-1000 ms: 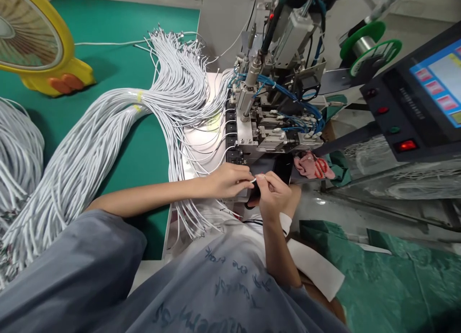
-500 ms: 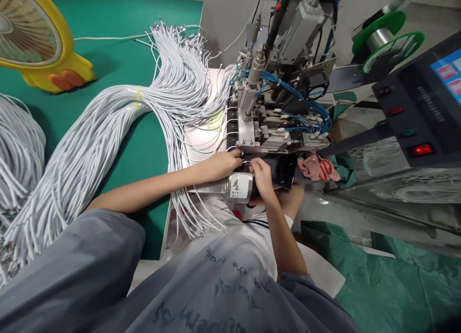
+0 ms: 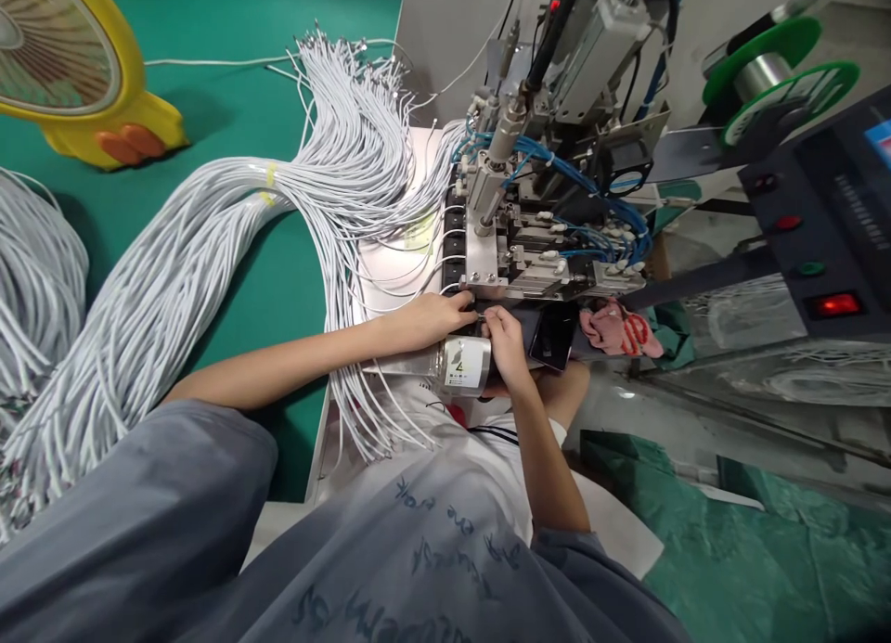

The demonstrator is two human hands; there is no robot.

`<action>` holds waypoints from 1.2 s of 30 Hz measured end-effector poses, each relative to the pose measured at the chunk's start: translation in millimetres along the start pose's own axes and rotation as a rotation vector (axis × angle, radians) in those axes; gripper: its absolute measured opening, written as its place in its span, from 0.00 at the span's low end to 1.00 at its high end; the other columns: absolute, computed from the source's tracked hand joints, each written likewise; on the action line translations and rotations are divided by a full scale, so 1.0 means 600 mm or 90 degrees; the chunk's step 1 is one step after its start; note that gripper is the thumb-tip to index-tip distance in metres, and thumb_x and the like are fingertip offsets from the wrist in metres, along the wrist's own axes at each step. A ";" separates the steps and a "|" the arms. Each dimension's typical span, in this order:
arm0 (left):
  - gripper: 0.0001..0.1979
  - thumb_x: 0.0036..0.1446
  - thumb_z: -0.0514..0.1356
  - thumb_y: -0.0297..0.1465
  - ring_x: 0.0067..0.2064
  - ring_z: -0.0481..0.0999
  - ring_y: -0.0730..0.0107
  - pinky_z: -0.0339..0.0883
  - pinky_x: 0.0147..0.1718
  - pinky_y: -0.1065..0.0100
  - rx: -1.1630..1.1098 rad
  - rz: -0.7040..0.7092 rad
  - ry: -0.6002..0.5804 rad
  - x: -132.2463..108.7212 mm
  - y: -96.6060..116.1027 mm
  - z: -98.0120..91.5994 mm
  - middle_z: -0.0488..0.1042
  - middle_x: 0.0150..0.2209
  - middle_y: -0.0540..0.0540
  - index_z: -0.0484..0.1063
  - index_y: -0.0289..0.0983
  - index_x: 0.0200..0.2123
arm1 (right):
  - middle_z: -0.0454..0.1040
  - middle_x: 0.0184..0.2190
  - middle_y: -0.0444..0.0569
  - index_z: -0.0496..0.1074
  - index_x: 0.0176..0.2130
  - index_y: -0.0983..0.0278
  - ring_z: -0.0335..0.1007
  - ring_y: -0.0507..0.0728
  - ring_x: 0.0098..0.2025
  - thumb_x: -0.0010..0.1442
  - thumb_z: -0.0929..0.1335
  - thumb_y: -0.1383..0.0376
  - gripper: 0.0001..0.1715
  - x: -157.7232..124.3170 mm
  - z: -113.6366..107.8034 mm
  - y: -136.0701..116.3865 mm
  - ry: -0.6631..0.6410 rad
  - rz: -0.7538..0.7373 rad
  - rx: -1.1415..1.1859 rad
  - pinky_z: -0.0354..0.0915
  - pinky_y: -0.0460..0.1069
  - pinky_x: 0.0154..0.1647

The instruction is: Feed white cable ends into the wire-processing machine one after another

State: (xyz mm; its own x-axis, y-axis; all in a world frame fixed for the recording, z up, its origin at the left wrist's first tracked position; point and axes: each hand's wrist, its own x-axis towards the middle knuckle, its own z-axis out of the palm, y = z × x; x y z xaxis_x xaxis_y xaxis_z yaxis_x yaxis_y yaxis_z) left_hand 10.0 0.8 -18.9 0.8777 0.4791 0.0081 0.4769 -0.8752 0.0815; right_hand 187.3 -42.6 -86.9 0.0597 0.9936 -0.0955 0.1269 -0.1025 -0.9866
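Observation:
My left hand [image 3: 432,318] reaches in over the table edge, its fingers pinched at the front of the machine's black fixture strip. My right hand [image 3: 507,339] is just to its right, thumb and fingertips pressed together. Between both sets of fingertips shows the small end of a white cable [image 3: 480,317]; its tip is too small to make out. Beyond the hands stands the machine [image 3: 482,253] with metal cylinders and blue air tubes. Several white cables run into its black slots from a large cable bundle [image 3: 348,160]. Below the hands sits a labelled metal cylinder [image 3: 465,363].
A yellow fan [image 3: 132,114] stands on the green table mat [image 3: 243,31] at the left. Right of my hands lie a black phone [image 3: 555,335] and a pink cloth [image 3: 616,327]. A wire spool [image 3: 762,72] and a control box [image 3: 821,225] flank the machine's right side.
My fingertips have drawn closer together around the cable end, so less of it shows. The whole view has shifted slightly, moving the machine and control box rightward in the picture.

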 end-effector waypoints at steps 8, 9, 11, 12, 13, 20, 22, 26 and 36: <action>0.10 0.53 0.52 0.20 0.30 0.73 0.68 0.59 0.23 0.71 0.030 -0.039 0.005 -0.006 -0.001 -0.022 0.71 0.29 0.42 0.74 0.32 0.29 | 0.49 0.17 0.37 0.57 0.24 0.61 0.46 0.49 0.21 0.56 0.62 0.46 0.24 0.006 0.016 0.009 0.057 -0.037 -0.014 0.47 0.45 0.21; 0.11 0.53 0.52 0.19 0.29 0.73 0.69 0.57 0.22 0.71 0.029 -0.053 0.001 -0.008 -0.001 -0.025 0.71 0.27 0.43 0.73 0.32 0.27 | 0.49 0.17 0.37 0.57 0.23 0.61 0.46 0.49 0.21 0.56 0.62 0.46 0.24 0.008 0.017 0.009 0.057 -0.037 -0.014 0.47 0.45 0.22; 0.11 0.52 0.51 0.18 0.25 0.71 0.71 0.54 0.20 0.71 0.027 -0.074 -0.002 -0.012 -0.001 -0.029 0.71 0.27 0.44 0.72 0.32 0.25 | 0.50 0.17 0.37 0.57 0.23 0.61 0.47 0.49 0.21 0.56 0.62 0.46 0.23 0.008 0.013 0.005 0.063 -0.037 -0.023 0.48 0.45 0.22; 0.11 0.51 0.51 0.18 0.24 0.71 0.71 0.53 0.19 0.70 0.028 -0.079 -0.001 -0.013 -0.001 -0.029 0.71 0.27 0.44 0.72 0.32 0.26 | 0.51 0.17 0.37 0.57 0.23 0.61 0.47 0.49 0.21 0.56 0.62 0.47 0.23 0.006 0.010 0.001 0.076 -0.037 -0.033 0.48 0.45 0.22; 0.11 0.51 0.51 0.19 0.23 0.71 0.72 0.52 0.19 0.70 0.031 -0.084 -0.001 -0.014 -0.002 -0.028 0.71 0.28 0.44 0.72 0.32 0.26 | 0.51 0.18 0.38 0.57 0.23 0.61 0.48 0.49 0.22 0.56 0.62 0.48 0.23 0.001 0.006 -0.005 0.102 -0.042 -0.045 0.49 0.45 0.22; 0.14 0.57 0.47 0.18 0.28 0.74 0.63 0.54 0.22 0.68 0.081 -0.179 -0.014 -0.012 -0.011 -0.028 0.73 0.29 0.39 0.72 0.30 0.37 | 0.64 0.17 0.42 0.69 0.27 0.63 0.56 0.51 0.20 0.60 0.62 0.56 0.16 -0.135 0.033 -0.067 0.170 -0.091 -0.262 0.52 0.47 0.24; 0.15 0.57 0.46 0.17 0.28 0.74 0.60 0.54 0.23 0.67 0.083 -0.192 -0.015 -0.011 -0.012 -0.030 0.74 0.27 0.38 0.72 0.28 0.39 | 0.72 0.21 0.47 0.73 0.30 0.62 0.63 0.53 0.22 0.59 0.64 0.57 0.14 -0.176 0.069 -0.073 0.003 -0.053 -0.372 0.55 0.48 0.27; 0.14 0.57 0.47 0.18 0.28 0.74 0.63 0.56 0.25 0.67 0.020 -0.167 0.013 -0.013 0.007 -0.037 0.74 0.28 0.38 0.73 0.29 0.34 | 0.76 0.23 0.48 0.75 0.32 0.61 0.68 0.55 0.25 0.57 0.66 0.61 0.09 -0.208 0.118 -0.067 -0.243 -0.017 -0.370 0.58 0.47 0.28; 0.16 0.59 0.58 0.35 0.33 0.72 0.75 0.65 0.33 0.74 -0.617 0.004 0.068 -0.021 0.071 -0.039 0.74 0.37 0.43 0.72 0.30 0.46 | 0.72 0.24 0.45 0.73 0.27 0.64 0.65 0.51 0.24 0.46 0.73 0.60 0.10 -0.163 -0.017 -0.100 0.043 0.004 0.047 0.62 0.47 0.25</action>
State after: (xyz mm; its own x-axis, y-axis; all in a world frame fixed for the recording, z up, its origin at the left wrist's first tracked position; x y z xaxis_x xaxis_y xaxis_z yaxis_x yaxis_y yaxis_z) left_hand 18.1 -41.1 8.1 0.8482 0.5204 0.0983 0.1857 -0.4660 0.8651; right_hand 183.7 -134.0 -17.1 0.1268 0.9873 -0.0952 0.0530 -0.1025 -0.9933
